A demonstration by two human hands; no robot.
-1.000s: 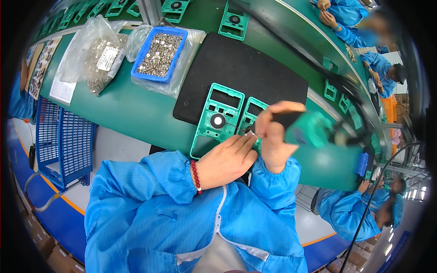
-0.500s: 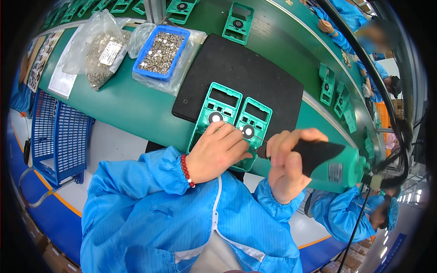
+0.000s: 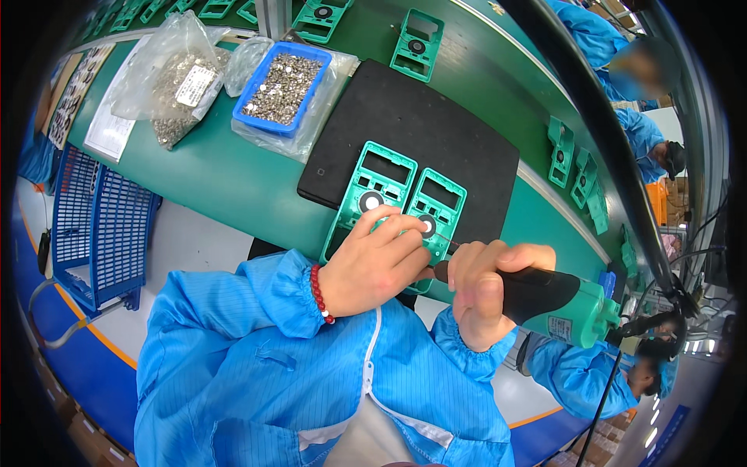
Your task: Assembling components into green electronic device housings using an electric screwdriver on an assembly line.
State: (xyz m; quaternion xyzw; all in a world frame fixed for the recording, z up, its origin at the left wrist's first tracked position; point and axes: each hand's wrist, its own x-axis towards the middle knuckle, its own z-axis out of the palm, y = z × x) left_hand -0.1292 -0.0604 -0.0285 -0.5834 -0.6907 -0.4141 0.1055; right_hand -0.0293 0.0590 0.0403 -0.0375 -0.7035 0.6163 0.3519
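Two green plastic housings, a left one [image 3: 389,159] and a right one [image 3: 441,191], lie side by side at the near edge of a black mat, each with a round black speaker with a pale centre. My left hand [image 3: 379,261] lies across their lower parts with curled fingers, fingertips at the right housing's speaker [image 3: 425,226]. Whatever is under those fingers is hidden. My right hand [image 3: 494,292] grips a green and black electric screwdriver [image 3: 556,305], held nearly level. Its thin shaft points left toward the right housing; I cannot tell whether the tip touches it.
A blue tray [image 3: 240,117] of small metal parts and a clear bag [image 3: 177,93] of similar parts stand at the left. Beyond the black mat [image 3: 467,148], a green conveyor [image 3: 475,74] carries more housings. A dark pole [image 3: 591,117] crosses the right side; co-workers sit beyond.
The rear end of the screwdriver has dropped and shifted left, and its body is tilted differently. My left fingertips have slid a little over the right speaker. The whole view has shifted slightly.
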